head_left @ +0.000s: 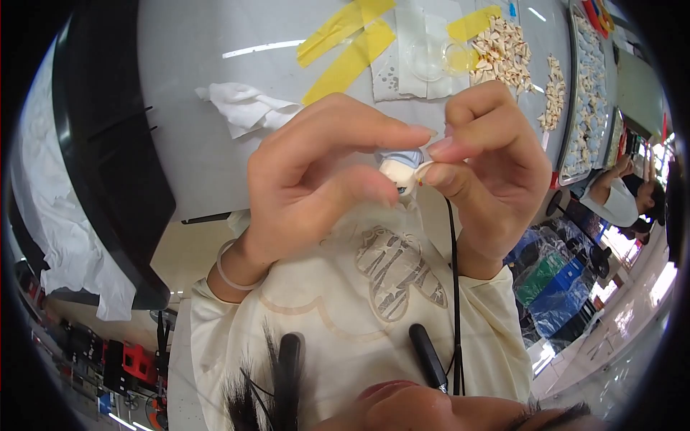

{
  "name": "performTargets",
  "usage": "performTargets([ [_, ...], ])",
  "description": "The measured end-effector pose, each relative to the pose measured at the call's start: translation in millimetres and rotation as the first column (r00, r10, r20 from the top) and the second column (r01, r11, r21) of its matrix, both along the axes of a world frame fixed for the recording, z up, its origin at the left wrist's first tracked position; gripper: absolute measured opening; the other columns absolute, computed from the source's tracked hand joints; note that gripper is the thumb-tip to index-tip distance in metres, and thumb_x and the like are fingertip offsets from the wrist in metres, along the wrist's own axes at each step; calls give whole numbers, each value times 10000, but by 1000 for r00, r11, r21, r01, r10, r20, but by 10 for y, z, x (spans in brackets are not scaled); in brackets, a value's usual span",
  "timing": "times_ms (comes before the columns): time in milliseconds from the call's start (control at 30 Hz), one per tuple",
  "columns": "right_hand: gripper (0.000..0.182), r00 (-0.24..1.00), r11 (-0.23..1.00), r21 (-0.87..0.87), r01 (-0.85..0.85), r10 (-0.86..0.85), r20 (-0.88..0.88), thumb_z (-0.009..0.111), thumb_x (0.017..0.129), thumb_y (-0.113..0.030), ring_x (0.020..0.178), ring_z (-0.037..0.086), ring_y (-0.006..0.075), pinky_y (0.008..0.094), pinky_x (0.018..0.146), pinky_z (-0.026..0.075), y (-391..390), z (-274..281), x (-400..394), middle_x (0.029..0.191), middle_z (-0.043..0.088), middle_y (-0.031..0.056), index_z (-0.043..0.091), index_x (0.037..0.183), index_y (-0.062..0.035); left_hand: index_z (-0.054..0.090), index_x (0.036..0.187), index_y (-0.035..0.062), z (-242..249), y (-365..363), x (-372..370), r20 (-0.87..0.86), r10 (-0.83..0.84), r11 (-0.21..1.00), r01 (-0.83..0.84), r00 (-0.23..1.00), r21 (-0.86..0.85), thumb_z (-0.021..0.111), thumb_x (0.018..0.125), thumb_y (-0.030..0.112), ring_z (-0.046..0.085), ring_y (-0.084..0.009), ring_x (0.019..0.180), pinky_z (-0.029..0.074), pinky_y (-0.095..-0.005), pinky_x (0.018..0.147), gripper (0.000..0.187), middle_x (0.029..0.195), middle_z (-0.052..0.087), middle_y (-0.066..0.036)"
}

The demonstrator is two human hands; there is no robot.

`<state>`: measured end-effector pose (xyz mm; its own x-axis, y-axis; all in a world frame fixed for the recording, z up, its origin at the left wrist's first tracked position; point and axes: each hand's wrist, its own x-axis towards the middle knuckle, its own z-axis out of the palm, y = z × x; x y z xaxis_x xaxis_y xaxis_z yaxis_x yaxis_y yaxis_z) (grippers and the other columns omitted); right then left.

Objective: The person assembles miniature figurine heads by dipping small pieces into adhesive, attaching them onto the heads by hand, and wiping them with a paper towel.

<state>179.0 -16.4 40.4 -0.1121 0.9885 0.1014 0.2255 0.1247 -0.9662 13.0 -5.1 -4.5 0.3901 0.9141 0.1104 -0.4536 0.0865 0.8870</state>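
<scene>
A big black tray (108,158) with a shiny curved rim stands at the left edge of the grey table (187,108). Soft white cloth (50,215) hangs down beside the tray. A crumpled white tissue (241,104) lies on the table, near its front edge. Flat yellow tape strips (345,43) are stuck across the far part of the table.

The left hand (316,179) is held up in front of the table. It wears a thin clear bangle (230,276) on the wrist. Its thumb and fingers curl in and pinch a tiny doll head (401,171). The head is round and smooth, pale like cream, with light blue hair on top. Its small painted face points down toward the person's cream shirt (359,302). It is so round that I cannot tell a long side. The fingers hide much of it.

The right hand (489,158) is just beside it. Its thumb and first finger are pressed together on the right side of the doll head, touching it. A thin black cord (454,287) hangs straight down below this hand.

Behind the hands sits a clear round dish (431,61). Next to it are heaps of small pale pointy pieces (503,50). A long tray (589,93) full of little pale blue and white bits runs along the right edge of the table. Another person (625,194) sits off to the right.
</scene>
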Motion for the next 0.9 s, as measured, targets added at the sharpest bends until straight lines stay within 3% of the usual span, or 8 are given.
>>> performTargets([
  [133, 253, 994, 992, 122, -38, 24, 110, 744, 606, -151, 687, 406, 144, 231, 613, 304, 24, -8, 43, 738, 482, 60, 560, 715, -16, 557, 936, -63, 66, -37, 42, 143, -4, 978, 33, 990, -206, 631, 772, 266, 552, -188, 815, 420, -254, 712, 376, 888, 577, -164],
  [200, 249, 991, 990, 138, -35, 16, 136, 742, 609, -149, 688, 410, 145, 234, 612, 309, 19, -5, 44, 736, 487, 61, 561, 712, -13, 568, 969, -81, 44, -29, 37, 213, -17, 986, 52, 977, -160, 572, 745, -31, 562, -178, 816, 455, -265, 688, 229, 912, 584, -136],
  [300, 235, 988, 989, 144, -13, -9, 156, 739, 610, -140, 683, 416, 145, 238, 607, 315, -10, -15, 27, 729, 494, 60, 564, 703, -13, 573, 965, -84, -58, -11, 32, 131, -17, 999, 11, 991, 43, 580, 730, -40, 564, -184, 817, 454, -262, 689, 239, 921, 589, -152],
  [400, 214, 986, 983, 182, -5, -25, 164, 733, 600, -121, 669, 421, 145, 242, 604, 321, -19, -40, 36, 715, 494, 57, 567, 688, -20, 588, 947, -82, -72, -23, 46, 43, 38, 991, -43, 998, 125, 609, 706, -26, 567, -188, 793, 453, -261, 673, 249, 901, 599, -163],
  [533, 191, 981, 935, 348, -66, -3, 196, 722, 578, -91, 654, 431, 156, 254, 607, 335, 17, -93, 46, 693, 491, 53, 565, 666, -28, 606, 923, -72, -32, -20, 31, -5, 53, 987, -52, 999, 149, 628, 681, -19, 569, -187, 754, 454, -260, 643, 249, 861, 607, -163],
  [700, 184, 980, 932, 358, -54, -19, 198, 715, 575, -75, 654, 434, 160, 257, 603, 337, -9, -122, 53, 693, 491, 54, 564, 668, -27, 615, 918, -56, -66, -11, 45, -66, 86, 961, -66, 994, 268, 643, 678, 5, 573, -170, 682, 456, -244, 576, 249, 844, 609, -156],
  [800, 183, 983, 948, 319, -15, -45, 177, 714, 577, -68, 649, 429, 153, 246, 582, 329, -61, -133, 54, 707, 489, 56, 564, 674, -27, 616, 912, -56, -27, -30, 47, -94, 75, 978, -54, 993, 201, 648, 675, 7, 579, -171, 688, 462, -246, 575, 248, 837, 611, -152],
  [900, 185, 987, 957, 289, 14, -60, 152, 716, 581, -64, 645, 424, 145, 236, 560, 320, -87, -162, 58, 718, 484, 58, 564, 681, -26, 617, 903, -53, -46, -16, 58, -103, 91, 964, -62, 990, 257, 646, 662, -12, 584, -179, 706, 471, -254, 584, 246, 844, 614, -155],
])
